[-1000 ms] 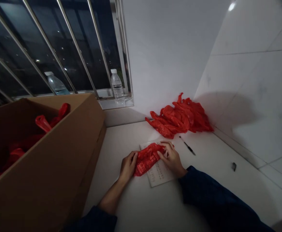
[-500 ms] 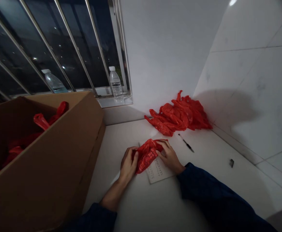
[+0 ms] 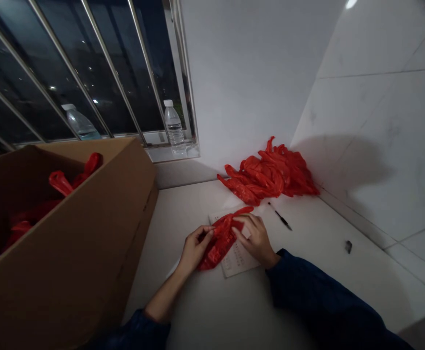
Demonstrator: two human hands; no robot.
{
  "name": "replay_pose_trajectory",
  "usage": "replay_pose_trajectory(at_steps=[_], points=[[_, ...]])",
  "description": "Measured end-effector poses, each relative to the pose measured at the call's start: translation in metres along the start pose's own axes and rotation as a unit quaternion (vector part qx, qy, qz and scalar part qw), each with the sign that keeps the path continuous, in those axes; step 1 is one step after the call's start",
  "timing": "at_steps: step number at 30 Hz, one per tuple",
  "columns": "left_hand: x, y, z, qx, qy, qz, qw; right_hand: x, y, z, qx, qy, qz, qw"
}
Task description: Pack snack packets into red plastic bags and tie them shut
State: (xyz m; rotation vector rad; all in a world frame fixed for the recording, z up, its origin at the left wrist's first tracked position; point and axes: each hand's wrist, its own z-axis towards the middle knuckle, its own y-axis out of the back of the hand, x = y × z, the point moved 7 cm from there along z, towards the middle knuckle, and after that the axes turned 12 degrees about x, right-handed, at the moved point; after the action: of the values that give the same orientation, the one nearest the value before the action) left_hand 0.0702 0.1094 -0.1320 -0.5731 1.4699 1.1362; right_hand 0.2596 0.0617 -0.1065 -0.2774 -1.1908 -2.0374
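Over the white table (image 3: 205, 301), a crumpled red plastic bag (image 3: 217, 245) is between my two hands. My left hand (image 3: 194, 247) pinches its left edge, thumb against fingers. On the other side, my right hand (image 3: 254, 238) grips the upper right part of the bag with bent fingers. A looped end of the bag points up and right past that hand. Partly hidden beneath the bag lies a notebook (image 3: 239, 265) with handwriting on its page. A black pen (image 3: 280, 217) rests to the right of my right hand.
Several red plastic bags (image 3: 270, 175) are heaped against the wall. A tall cardboard box (image 3: 88, 233) holding more red bags stands at left. Two clear bottles, one upright (image 3: 175, 129), are by the barred window. A small dark object (image 3: 348, 246) lies at right.
The bag has shifted and stretched into a longer shape, its lower end moving down and left. My left hand has turned into a pinch on it; my right hand stays almost in place.
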Motion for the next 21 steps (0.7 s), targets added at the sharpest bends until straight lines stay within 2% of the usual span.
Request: replay_pose_trajectory(at_steps=[3, 6, 9, 14, 17, 19, 21], points=[[-0.01, -0.005, -0.002, 0.021, 0.0, -0.021, 1.0, 0.016, -0.009, 0.0, 0.043, 0.02, 0.016, 0.999], [-0.018, -0.005, -0.005, 0.039, 0.002, -0.03, 0.999, 0.016, -0.009, 0.002, 0.05, 0.01, 0.024, 0.998], [-0.023, 0.004, -0.006, 0.031, 0.001, -0.026, 0.999, 0.011, 0.005, 0.006, 0.05, 0.011, 0.021, 0.998], [-0.025, 0.024, -0.002, -0.004, -0.009, 0.0, 1.0, 0.01, 0.036, 0.01, 0.076, 0.068, -0.001, 0.995], [-0.019, 0.038, 0.002, -0.031, -0.015, 0.023, 0.999, 0.003, 0.052, 0.01, 0.081, 0.057, -0.002, 0.995], [-0.016, 0.046, 0.004, -0.046, -0.017, 0.041, 0.998, -0.005, 0.056, 0.01, 0.111, 0.031, 0.02, 0.993], [-0.016, 0.05, 0.004, -0.05, -0.02, 0.065, 0.996, -0.01, 0.053, 0.008, 0.169, 0.012, 0.053, 0.984]])
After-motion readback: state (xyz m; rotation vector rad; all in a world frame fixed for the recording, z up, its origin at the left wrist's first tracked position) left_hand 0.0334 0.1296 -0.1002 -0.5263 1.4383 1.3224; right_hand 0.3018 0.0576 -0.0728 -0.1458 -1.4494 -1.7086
